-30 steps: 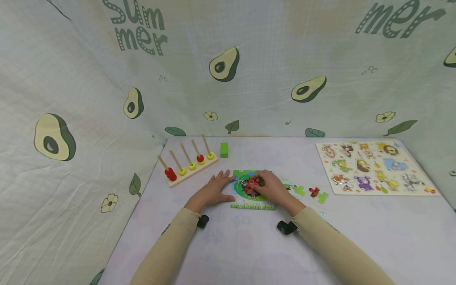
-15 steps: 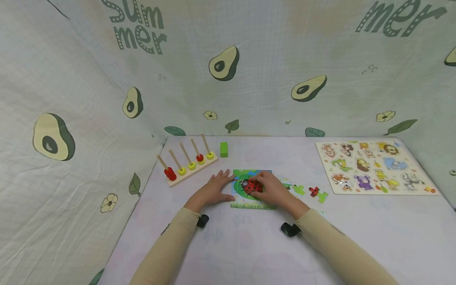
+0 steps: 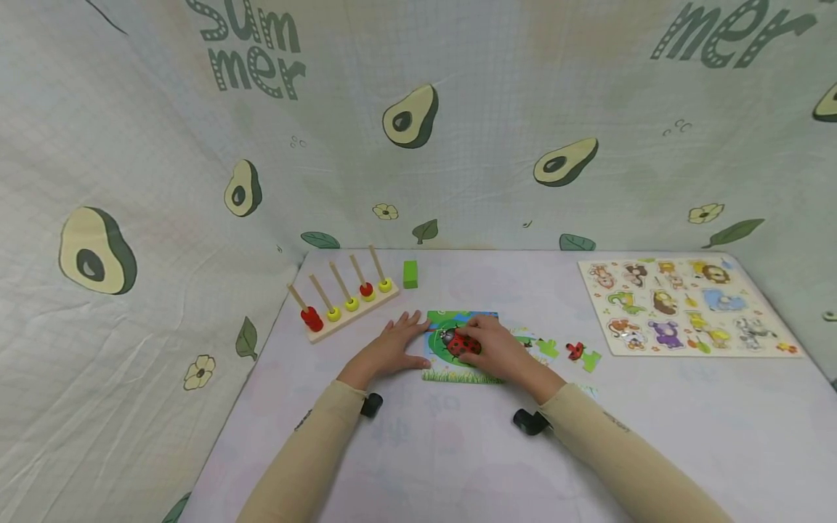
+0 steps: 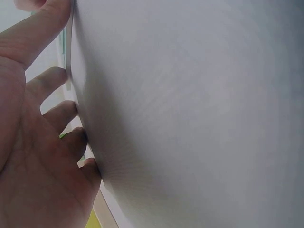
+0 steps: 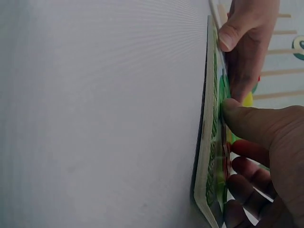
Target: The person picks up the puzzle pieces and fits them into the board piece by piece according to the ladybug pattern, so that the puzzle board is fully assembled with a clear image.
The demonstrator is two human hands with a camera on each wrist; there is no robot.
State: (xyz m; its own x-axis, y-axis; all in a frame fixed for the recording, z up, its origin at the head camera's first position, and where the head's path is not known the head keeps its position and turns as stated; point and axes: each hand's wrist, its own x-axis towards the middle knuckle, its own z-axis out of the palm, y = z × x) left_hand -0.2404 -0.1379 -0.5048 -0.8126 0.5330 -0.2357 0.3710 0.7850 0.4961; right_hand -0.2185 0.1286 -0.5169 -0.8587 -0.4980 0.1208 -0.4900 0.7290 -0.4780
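The puzzle [image 3: 461, 375], a board with a ladybug in its middle, lies flat on the table [image 3: 425, 450], in front of the person and between the two hands. The right hand [image 3: 498, 350] comes over its right part, palm down, wrist back to the right. Its thumb and forefinger stand apart at two sides of the ladybug [image 3: 458, 342]; the right wrist view shows the thumb stretched out and the other fingers bent, tips on the board's face. Whether they pinch a piece, I cannot tell. The left hand [image 3: 390, 347] is spread at the board's left edge, fingers fanned forward and away, thumb out to the side with its tip at the edge. It grips nothing; the left wrist view shows its fingertips set down on the table.

Both forearms, in beige sleeves [image 3: 307, 452], slant inward, with a black camera [image 3: 371, 405] at each wrist. Just right of the right hand lie loose pieces [image 3: 583, 356], red and green. Beyond the left hand stands a bead rack [image 3: 349, 314], near a green block [image 3: 410, 274]. Farther right lies an animal board [image 3: 686, 309].
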